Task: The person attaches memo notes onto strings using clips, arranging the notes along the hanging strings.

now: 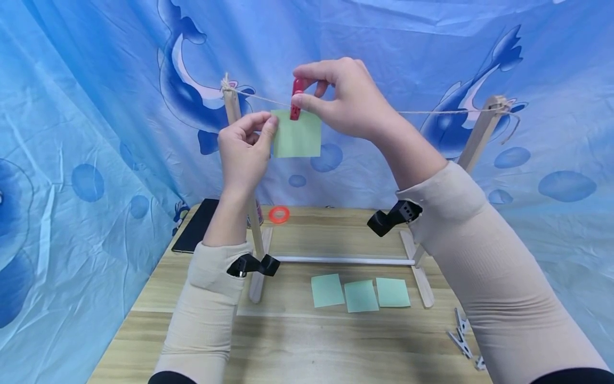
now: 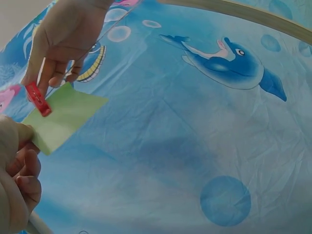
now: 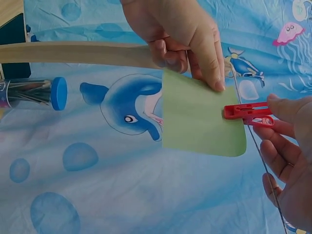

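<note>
A green sticky note (image 1: 297, 140) hangs upright at the string (image 1: 431, 112) stretched between two wooden posts. My left hand (image 1: 245, 152) pinches the note's upper left corner between thumb and finger. A red clothespin (image 1: 296, 101) sits over the note's top edge, its handle ends between the thumb and fingers of my right hand (image 1: 347, 98). In the right wrist view the clothespin's tip (image 3: 231, 112) overlaps the note, and the string passes behind its handles. Whether its tip grips the string too, I cannot tell.
Three green sticky notes (image 1: 361, 296) lie in a row on the wooden table (image 1: 307, 341). Several grey clothespins (image 1: 460, 336) lie at the right. An orange tape ring (image 1: 279, 214), a black flat object (image 1: 194, 226) and a blue-lidded jar (image 3: 58, 93) are farther back. A white rod (image 1: 345, 260) joins the stand's feet.
</note>
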### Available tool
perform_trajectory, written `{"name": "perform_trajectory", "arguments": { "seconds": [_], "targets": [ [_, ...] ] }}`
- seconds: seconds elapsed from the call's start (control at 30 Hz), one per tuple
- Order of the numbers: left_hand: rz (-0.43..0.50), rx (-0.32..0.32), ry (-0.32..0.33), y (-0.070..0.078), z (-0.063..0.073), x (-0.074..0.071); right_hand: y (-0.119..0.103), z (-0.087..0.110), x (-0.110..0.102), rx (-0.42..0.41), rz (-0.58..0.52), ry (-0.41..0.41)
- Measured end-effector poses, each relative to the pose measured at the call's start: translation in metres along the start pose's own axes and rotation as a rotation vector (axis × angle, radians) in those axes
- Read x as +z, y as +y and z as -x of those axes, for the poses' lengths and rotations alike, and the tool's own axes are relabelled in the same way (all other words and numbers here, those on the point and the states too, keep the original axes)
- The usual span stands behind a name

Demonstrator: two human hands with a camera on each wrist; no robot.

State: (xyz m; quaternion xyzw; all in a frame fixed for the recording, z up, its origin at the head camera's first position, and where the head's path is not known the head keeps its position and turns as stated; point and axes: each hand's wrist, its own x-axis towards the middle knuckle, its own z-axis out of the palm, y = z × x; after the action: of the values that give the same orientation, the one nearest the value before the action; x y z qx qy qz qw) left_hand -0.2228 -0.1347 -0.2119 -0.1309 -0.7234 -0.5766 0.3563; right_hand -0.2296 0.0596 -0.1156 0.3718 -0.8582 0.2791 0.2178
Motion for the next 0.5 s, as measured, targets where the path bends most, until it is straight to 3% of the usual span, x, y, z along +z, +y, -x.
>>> {"name": "perform_trajectory", "arguments": {
  "seconds": [0.3,0.5],
  "targets": [
    [0.056,-0.009,-0.002,-0.007,0.005,0.001,0.003,0.002,0.003,0.004,-0.01,-0.019],
    [0.092,0.032,-0.001,-0.012,0.006,0.002,0.005,0.005,0.004,0.036,-0.006,-0.033]
  ]
}}
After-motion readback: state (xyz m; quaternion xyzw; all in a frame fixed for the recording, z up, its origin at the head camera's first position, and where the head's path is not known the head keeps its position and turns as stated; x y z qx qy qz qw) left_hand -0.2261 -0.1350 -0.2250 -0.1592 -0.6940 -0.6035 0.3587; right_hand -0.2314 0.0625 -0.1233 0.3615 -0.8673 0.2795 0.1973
